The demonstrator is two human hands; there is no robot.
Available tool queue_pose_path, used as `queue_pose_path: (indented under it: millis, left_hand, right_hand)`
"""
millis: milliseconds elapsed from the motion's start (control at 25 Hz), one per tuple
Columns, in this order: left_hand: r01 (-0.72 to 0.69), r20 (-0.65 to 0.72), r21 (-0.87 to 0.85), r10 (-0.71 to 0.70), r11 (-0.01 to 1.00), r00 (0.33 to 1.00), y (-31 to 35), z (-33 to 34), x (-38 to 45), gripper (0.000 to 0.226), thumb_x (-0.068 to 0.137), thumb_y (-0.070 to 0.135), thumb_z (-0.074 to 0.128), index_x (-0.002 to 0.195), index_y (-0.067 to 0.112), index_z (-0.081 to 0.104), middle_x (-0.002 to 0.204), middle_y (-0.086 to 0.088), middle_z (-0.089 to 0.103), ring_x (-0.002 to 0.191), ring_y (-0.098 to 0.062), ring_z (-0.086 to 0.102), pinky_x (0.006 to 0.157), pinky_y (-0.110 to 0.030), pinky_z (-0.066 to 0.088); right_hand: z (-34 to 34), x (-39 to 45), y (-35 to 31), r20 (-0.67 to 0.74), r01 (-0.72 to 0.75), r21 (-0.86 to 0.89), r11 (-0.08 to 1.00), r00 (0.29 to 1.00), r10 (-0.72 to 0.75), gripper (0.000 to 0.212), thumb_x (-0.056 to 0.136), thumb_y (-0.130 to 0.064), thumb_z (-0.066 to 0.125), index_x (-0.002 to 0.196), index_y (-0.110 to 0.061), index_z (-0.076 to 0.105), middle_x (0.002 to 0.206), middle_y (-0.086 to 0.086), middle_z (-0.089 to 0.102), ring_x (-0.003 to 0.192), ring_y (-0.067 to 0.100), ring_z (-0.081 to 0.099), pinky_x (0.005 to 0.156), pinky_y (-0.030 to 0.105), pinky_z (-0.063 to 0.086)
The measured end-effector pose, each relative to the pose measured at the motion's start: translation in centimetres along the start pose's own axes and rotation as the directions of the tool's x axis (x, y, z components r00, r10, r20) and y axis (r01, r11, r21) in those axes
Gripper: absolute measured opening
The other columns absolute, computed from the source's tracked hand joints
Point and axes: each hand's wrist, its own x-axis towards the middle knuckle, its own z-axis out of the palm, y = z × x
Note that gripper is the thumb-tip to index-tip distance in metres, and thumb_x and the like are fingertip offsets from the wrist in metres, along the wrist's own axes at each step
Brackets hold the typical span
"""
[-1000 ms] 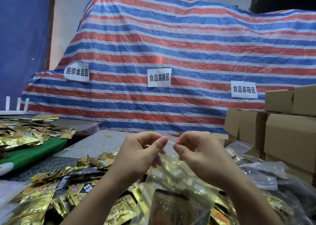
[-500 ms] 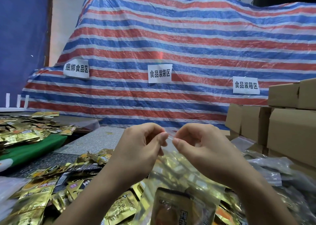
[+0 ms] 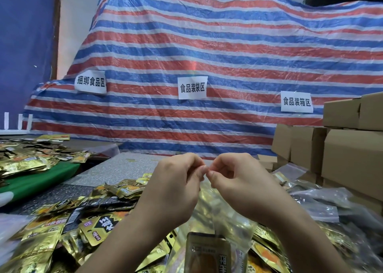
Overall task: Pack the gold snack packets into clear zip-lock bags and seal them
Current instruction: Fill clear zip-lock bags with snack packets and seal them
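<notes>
A clear zip-lock bag [image 3: 226, 229] hangs upright in front of me with gold snack packets inside; one packet [image 3: 207, 254] shows at its bottom. My left hand [image 3: 176, 192] and my right hand [image 3: 242, 187] pinch the bag's top edge side by side, thumbs and fingertips almost touching at the middle. The zip strip itself is hidden between my fingers. A heap of loose gold snack packets [image 3: 68, 225] covers the table below and to the left of the bag.
More gold packets [image 3: 27, 158] lie on a green surface at far left. Cardboard boxes [image 3: 342, 154] are stacked at right, with clear bags [image 3: 323, 198] in front of them. A striped tarpaulin [image 3: 207, 55] with paper labels fills the background.
My two hands have slid together along the bag's top edge until the fingertips nearly meet. The view has tilted slightly upward.
</notes>
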Motion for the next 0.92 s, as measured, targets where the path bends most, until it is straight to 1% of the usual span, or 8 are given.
queue_pose_path:
  millis: [160, 240, 320, 440, 520, 600, 760, 920]
  left_hand:
    - [0.001, -0.008, -0.004, -0.001, 1.000, 1.000, -0.1, -0.2, 0.0, 0.014, 0.094, 0.021, 0.064, 0.081, 0.020, 0.069, 0.061, 0.014, 0.060, 0.064, -0.008, 0.060, 0.056, -0.023, 0.045]
    - [0.003, -0.007, 0.009, -0.003, 1.000, 1.000, -0.1, -0.2, 0.0, 0.014, 0.094, 0.021, 0.062, 0.082, 0.021, 0.068, 0.063, 0.014, 0.059, 0.067, -0.007, 0.060, 0.057, -0.021, 0.045]
    - [0.024, 0.005, 0.001, -0.024, 1.000, 1.000, 0.0, 0.1, 0.0, 0.014, 0.096, 0.023, 0.059, 0.083, 0.024, 0.065, 0.065, 0.013, 0.059, 0.069, -0.006, 0.059, 0.059, -0.020, 0.045]
    - [0.060, 0.039, -0.042, -0.058, 0.997, 0.998, 0.1, 0.2, 0.0, 0.020, 0.098, 0.032, 0.051, 0.080, 0.030, 0.061, 0.064, 0.010, 0.060, 0.068, -0.007, 0.060, 0.060, -0.024, 0.046]
    - [0.006, 0.043, -0.020, -0.005, 1.000, 0.999, 0.0, 0.1, 0.0, 0.025, 0.099, 0.030, 0.050, 0.077, 0.028, 0.061, 0.061, 0.008, 0.057, 0.064, -0.008, 0.056, 0.055, -0.021, 0.042]
    - [-0.073, -0.003, 0.041, 0.073, 0.997, 0.997, 0.0, 0.1, -0.1, 0.024, 0.099, 0.021, 0.053, 0.076, 0.020, 0.061, 0.058, 0.011, 0.048, 0.060, -0.008, 0.049, 0.052, -0.016, 0.033]
    - [-0.059, -0.076, 0.056, 0.063, 0.997, 0.995, 0.5, 0.5, -0.4, 0.026, 0.098, 0.018, 0.054, 0.072, 0.014, 0.057, 0.059, 0.009, 0.046, 0.059, -0.011, 0.045, 0.053, -0.018, 0.029]
    - [-0.045, -0.125, 0.042, 0.050, 0.998, 0.991, 1.1, 0.4, -0.5, 0.030, 0.099, 0.017, 0.052, 0.070, 0.010, 0.055, 0.059, 0.006, 0.047, 0.059, -0.013, 0.043, 0.053, -0.019, 0.028]
  right_hand:
    - [0.1, -0.1, 0.0, -0.021, 0.009, 0.019, 1.000, 1.000, -0.008, 0.014, 0.094, -0.030, 0.064, 0.080, -0.029, 0.068, 0.068, -0.014, 0.066, 0.066, -0.004, 0.059, 0.053, 0.014, 0.043]
    - [0.2, -0.2, -0.1, -0.041, 0.023, 0.022, 0.999, 0.999, -0.022, 0.013, 0.093, -0.029, 0.064, 0.081, -0.030, 0.069, 0.068, -0.014, 0.066, 0.067, -0.004, 0.059, 0.054, 0.012, 0.043]
    - [0.4, -0.2, -0.1, -0.059, 0.034, -0.002, 0.999, 0.998, -0.034, 0.012, 0.093, -0.030, 0.064, 0.082, -0.030, 0.069, 0.069, -0.014, 0.066, 0.071, -0.004, 0.060, 0.055, 0.012, 0.043]
    - [0.4, -0.2, 0.0, -0.066, 0.032, 0.012, 0.999, 0.997, -0.031, 0.010, 0.093, -0.031, 0.064, 0.084, -0.032, 0.069, 0.073, -0.016, 0.067, 0.077, -0.005, 0.061, 0.056, 0.013, 0.045]
    - [0.4, -0.3, 0.0, -0.064, 0.039, 0.012, 0.999, 0.997, -0.038, 0.010, 0.093, -0.031, 0.065, 0.084, -0.033, 0.069, 0.073, -0.017, 0.067, 0.076, -0.005, 0.061, 0.055, 0.013, 0.046]
    - [0.3, -0.5, 0.0, -0.074, 0.044, -0.011, 0.999, 0.996, -0.045, 0.012, 0.093, -0.035, 0.065, 0.082, -0.032, 0.068, 0.072, -0.016, 0.066, 0.074, -0.003, 0.060, 0.054, 0.016, 0.045]
    - [-1.1, -0.9, 0.3, -0.027, 0.029, -0.033, 0.999, 0.999, -0.029, 0.020, 0.092, -0.040, 0.065, 0.076, -0.028, 0.065, 0.073, -0.015, 0.066, 0.065, 0.004, 0.058, 0.055, 0.024, 0.046]
    - [-2.6, -1.3, 1.0, 0.026, 0.008, -0.056, 0.998, 1.000, -0.007, 0.021, 0.092, -0.037, 0.065, 0.074, -0.026, 0.063, 0.065, -0.016, 0.062, 0.057, 0.001, 0.052, 0.054, 0.022, 0.042]
